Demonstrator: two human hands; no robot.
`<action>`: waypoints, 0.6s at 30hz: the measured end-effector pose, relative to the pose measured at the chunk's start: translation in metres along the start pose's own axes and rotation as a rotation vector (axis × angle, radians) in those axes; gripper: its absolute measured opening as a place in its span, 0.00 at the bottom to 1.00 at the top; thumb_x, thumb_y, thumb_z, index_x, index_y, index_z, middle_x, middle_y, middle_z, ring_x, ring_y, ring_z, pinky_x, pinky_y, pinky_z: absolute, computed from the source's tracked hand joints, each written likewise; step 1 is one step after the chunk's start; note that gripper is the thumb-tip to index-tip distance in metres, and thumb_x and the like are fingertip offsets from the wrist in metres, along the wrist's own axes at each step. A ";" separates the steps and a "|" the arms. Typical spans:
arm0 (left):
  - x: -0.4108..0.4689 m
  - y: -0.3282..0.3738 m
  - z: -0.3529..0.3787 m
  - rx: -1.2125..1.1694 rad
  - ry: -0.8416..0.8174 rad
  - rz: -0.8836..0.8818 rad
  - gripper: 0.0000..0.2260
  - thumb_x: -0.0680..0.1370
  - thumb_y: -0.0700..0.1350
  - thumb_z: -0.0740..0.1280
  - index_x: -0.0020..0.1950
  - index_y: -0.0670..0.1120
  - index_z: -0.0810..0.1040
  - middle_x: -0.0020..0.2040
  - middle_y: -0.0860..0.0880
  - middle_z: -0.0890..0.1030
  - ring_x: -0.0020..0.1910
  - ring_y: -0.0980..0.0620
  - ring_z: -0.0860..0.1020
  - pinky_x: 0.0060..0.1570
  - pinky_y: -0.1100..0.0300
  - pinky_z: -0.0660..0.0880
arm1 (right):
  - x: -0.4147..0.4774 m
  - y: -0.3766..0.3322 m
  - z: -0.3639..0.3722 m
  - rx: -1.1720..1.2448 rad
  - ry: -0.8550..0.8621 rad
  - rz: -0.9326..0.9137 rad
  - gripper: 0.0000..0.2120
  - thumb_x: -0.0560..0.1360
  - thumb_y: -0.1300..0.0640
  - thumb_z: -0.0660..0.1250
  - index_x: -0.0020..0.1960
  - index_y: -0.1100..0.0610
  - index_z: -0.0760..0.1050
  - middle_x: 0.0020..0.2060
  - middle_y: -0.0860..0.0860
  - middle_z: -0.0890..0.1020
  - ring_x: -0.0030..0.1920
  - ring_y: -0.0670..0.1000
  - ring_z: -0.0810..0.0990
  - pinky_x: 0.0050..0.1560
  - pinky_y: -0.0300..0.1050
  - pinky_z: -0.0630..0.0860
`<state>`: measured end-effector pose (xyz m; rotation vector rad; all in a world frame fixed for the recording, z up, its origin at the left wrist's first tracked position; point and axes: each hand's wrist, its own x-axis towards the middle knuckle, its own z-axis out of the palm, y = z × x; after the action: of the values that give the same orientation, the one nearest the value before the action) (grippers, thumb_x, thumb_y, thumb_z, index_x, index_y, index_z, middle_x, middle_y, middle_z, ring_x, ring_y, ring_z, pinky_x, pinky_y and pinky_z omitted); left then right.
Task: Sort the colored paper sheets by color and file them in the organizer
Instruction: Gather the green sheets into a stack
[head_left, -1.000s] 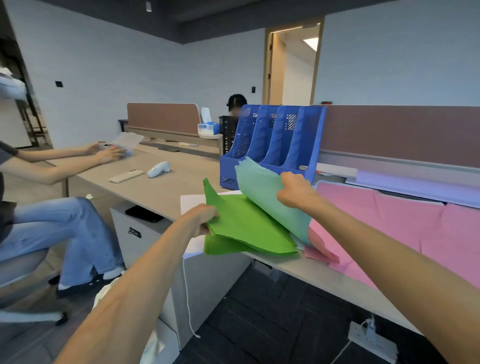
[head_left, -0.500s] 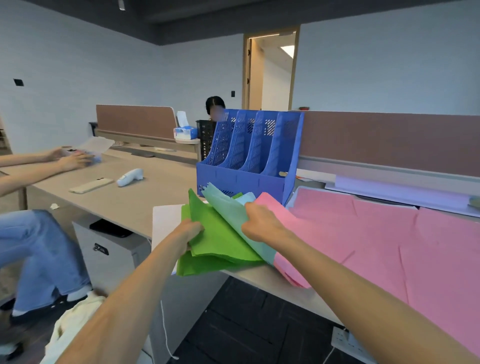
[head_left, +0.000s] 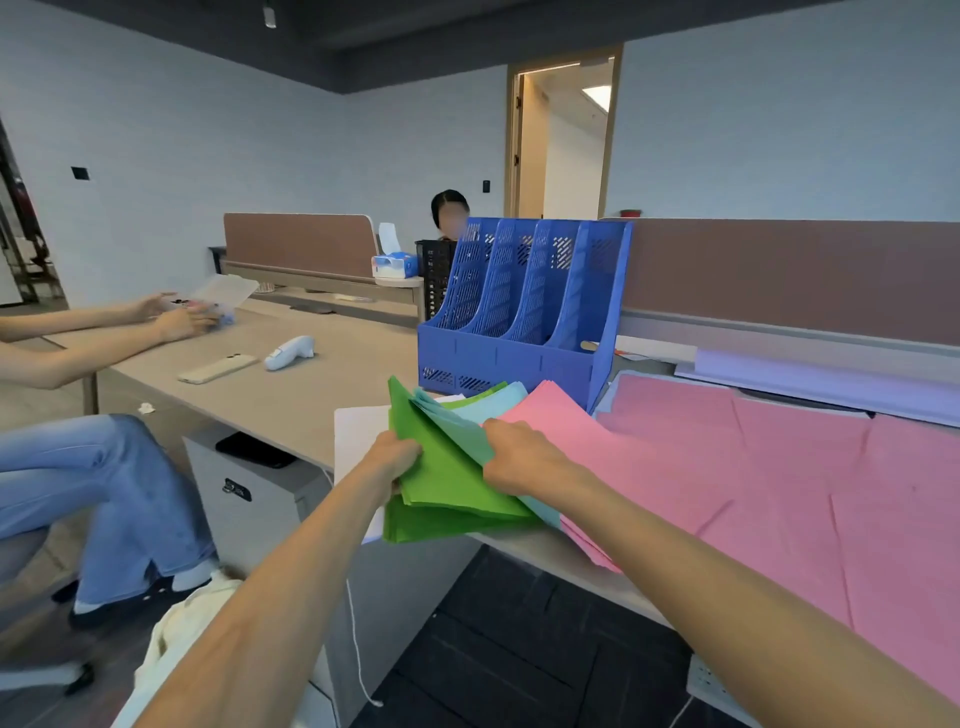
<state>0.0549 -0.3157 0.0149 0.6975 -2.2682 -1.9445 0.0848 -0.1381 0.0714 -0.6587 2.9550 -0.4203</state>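
- Left hand (head_left: 395, 457) is gripping the green sheets (head_left: 452, 493) at their left edge, with the fingers curled round the stack.
- Green sheets are hanging partly over the near edge of the bench (head_left: 322, 387), fanned upward at the back.
- Right hand (head_left: 519, 460) is working into the fan just right of the left hand. Its fingers are curled and pinching the light blue sheets (head_left: 493, 405).
- Light blue sheets are sitting between the green and the pink in the fan.
- Pink sheets (head_left: 727, 467) are covering the right side of the bench, from the near edge back toward the partition.
- Blue organizer (head_left: 519, 317), four slots, is standing upright just behind the fan, toward the far edge.
- White sheet (head_left: 358, 431) is lying under the green stack at the near edge.
- Phone (head_left: 218, 368) and white handheld device (head_left: 289, 352) are lying side by side further left on the bench, well apart from the sheets.
- Second person (head_left: 78, 467) is sitting at the left end of the bench, handling something pale. Can't tell what it is.
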 end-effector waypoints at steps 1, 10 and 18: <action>-0.002 0.000 -0.001 -0.001 0.008 0.009 0.09 0.80 0.36 0.58 0.59 0.38 0.72 0.46 0.40 0.79 0.41 0.44 0.78 0.36 0.57 0.75 | -0.003 0.000 -0.003 -0.010 -0.006 -0.005 0.15 0.76 0.63 0.57 0.62 0.60 0.66 0.53 0.58 0.71 0.48 0.57 0.71 0.42 0.47 0.67; -0.006 -0.005 -0.002 0.023 0.095 0.059 0.11 0.81 0.34 0.56 0.61 0.36 0.71 0.41 0.43 0.75 0.40 0.45 0.76 0.47 0.53 0.73 | -0.027 0.001 -0.018 -0.047 -0.035 -0.043 0.06 0.76 0.64 0.57 0.51 0.57 0.62 0.48 0.55 0.68 0.47 0.56 0.70 0.36 0.44 0.65; -0.003 -0.007 -0.003 0.044 -0.005 0.008 0.12 0.82 0.38 0.58 0.64 0.36 0.70 0.54 0.40 0.78 0.52 0.41 0.77 0.53 0.49 0.75 | -0.022 -0.001 -0.007 -0.031 0.027 -0.022 0.06 0.75 0.66 0.57 0.49 0.59 0.62 0.46 0.56 0.68 0.45 0.56 0.68 0.30 0.43 0.60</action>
<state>0.0601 -0.3178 0.0095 0.6872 -2.3196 -1.9001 0.1042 -0.1281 0.0786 -0.6954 2.9882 -0.3890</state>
